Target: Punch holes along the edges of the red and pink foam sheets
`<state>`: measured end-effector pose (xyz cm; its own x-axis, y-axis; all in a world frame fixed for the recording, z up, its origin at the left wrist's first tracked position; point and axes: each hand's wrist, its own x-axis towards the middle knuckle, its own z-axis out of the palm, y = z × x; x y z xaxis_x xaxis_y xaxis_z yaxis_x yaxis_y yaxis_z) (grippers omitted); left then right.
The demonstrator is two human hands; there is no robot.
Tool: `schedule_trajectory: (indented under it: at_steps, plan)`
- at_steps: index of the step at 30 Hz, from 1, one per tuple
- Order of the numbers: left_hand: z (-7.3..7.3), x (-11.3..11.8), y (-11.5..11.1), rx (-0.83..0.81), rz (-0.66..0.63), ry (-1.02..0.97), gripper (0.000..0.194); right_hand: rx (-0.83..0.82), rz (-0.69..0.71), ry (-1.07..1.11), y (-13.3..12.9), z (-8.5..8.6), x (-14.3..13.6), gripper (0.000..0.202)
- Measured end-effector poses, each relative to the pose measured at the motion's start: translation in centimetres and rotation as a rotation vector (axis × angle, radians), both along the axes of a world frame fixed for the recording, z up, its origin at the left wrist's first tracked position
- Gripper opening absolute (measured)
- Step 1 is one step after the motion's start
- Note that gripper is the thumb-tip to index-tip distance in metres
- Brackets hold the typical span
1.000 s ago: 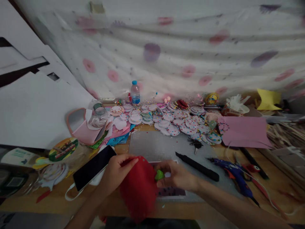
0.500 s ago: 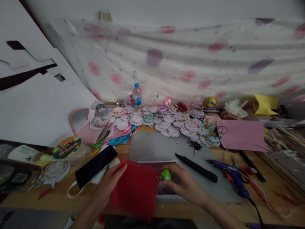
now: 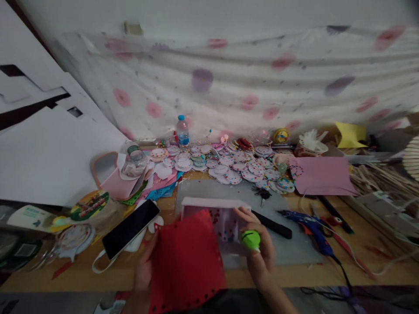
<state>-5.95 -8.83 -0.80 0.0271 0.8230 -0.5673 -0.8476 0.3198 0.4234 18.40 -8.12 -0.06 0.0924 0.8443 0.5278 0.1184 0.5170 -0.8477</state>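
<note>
The red sheet (image 3: pixel 188 257) looks matt, paper or felt, which cannot be told. The lime-green tool (image 3: pixel 251 239) appears to be smooth, slightly glossy plastic. The phone (image 3: pixel 131 229) has a smooth, glassy black face. The tabletop (image 3: pixel 301 274) looks like wood, the bottle (image 3: pixel 182 131) clear plastic, the pink sheet (image 3: pixel 322 174) matt paper, the glue gun (image 3: pixel 310 226) blue plastic.
</note>
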Motion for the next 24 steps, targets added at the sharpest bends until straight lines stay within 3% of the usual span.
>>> schedule_trajectory:
  at_steps: [3, 5, 11, 14, 18, 21, 24]
  plan:
    - [1.5, 0.3, 0.8, -0.002, -0.031, 0.039, 0.026, 0.045, 0.002, 0.002, 1.5, 1.4, -0.1, 0.027]
    - [1.7, 0.7, 1.3, -0.061, -0.076, 0.073, 0.025, -0.028, 0.028, 0.028, 2.6, 1.1, 0.1, 0.025]
    - [-0.3, 1.4, 1.7, -0.061, -0.222, -0.016, 0.031, -0.326, -0.031, 0.044, 3.7, -2.6, 1.5, 0.025]
    - [-0.2, 0.6, 2.1, -0.055, -0.23, 0.059, 0.032, -0.4, -0.083, 0.034, 3.4, -3.9, 2.0, 0.029]
    - [2.3, -2.6, 3.3, 0.056, -0.057, 0.415, 0.029, -0.401, -0.162, 0.134, 2.3, -5.6, 2.4, 0.033]
    - [5.5, -5.7, 4.9, 0.138, 0.076, 0.661, 0.028, -0.436, -0.207, 0.169, 1.7, -7.2, 2.7, 0.037]
    - [9.2, -8.4, 8.0, 0.191, 0.153, 1.007, 0.024, -0.444, -0.23, 0.171, 1.7, -8.1, 2.9, 0.039]
